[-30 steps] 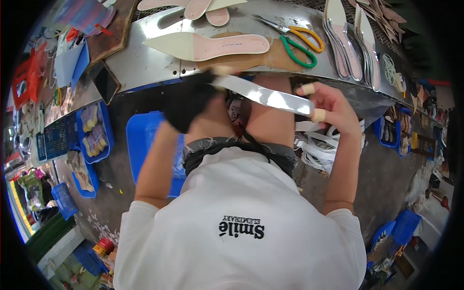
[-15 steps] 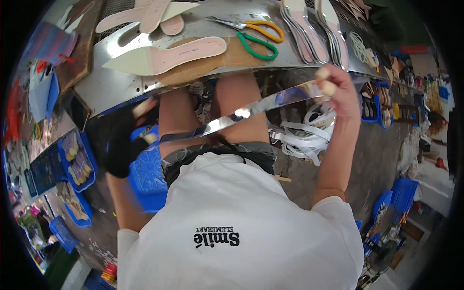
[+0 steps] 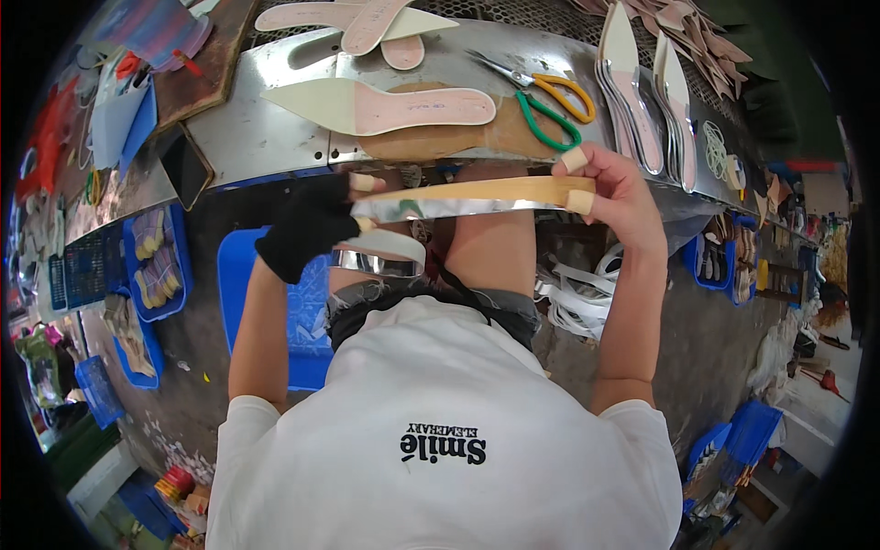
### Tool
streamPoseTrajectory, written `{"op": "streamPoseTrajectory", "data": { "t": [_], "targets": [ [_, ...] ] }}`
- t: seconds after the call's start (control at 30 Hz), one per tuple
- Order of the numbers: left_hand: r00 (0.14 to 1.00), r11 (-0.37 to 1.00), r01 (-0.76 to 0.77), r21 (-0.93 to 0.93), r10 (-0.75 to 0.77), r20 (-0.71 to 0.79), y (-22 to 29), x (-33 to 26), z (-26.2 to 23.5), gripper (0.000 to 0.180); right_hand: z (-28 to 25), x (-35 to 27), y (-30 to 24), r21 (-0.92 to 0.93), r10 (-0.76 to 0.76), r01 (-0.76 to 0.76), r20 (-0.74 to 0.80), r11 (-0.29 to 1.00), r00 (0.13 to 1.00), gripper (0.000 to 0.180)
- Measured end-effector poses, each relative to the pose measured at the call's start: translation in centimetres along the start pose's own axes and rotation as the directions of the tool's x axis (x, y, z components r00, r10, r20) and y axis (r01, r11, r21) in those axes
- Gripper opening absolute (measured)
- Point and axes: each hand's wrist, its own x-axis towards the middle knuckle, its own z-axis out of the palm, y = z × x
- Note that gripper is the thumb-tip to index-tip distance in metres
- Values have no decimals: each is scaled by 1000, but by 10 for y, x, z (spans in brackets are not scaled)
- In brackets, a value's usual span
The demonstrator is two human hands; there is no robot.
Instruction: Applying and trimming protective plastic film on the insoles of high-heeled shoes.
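A long shiny silver strip with a tan face is stretched nearly level between my two hands, over my lap. My left hand, in a black fingerless glove, pinches its left end. From there a silver and white loop of strip hangs over my thigh. My bare right hand grips the right end between thumb and fingers. Tan covers wrap several fingertips. Just beyond, a pointed shoe insole, pink and cream, lies on the metal bench. Scissors with one orange and one green handle rest beside it.
Stacked insoles stand at the bench's right, with loose insoles at the back. A phone-like dark slab lies left. Below are a blue basket, a bundle of white strips and a blue crate of parts.
The strip has gone from slanted to nearly level and now shows its tan face. My hands have come closer together, and my left hand has risen. The whole view has shifted slightly.
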Motion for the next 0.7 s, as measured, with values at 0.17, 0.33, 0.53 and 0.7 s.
{"op": "streamPoseTrajectory", "data": {
  "t": [0.17,0.33,0.53,0.7],
  "targets": [
    [798,776,-485,402,582,-159,22,22,44,54,36,20,-4,-99,-134,128,-62,987,989,36],
    [735,696,-514,501,658,-160,58,32,82,71,47,31,-12,-32,-120,118,-60,992,991,33],
    [902,926,-368,84,377,-210,27,35,105,65,47,28,-1,477,-135,280,-317,833,939,17],
    [959,959,-233,-162,254,126,-22,31,71,31,-24,5,11,415,-209,504,-577,757,789,24]
  ]
}}
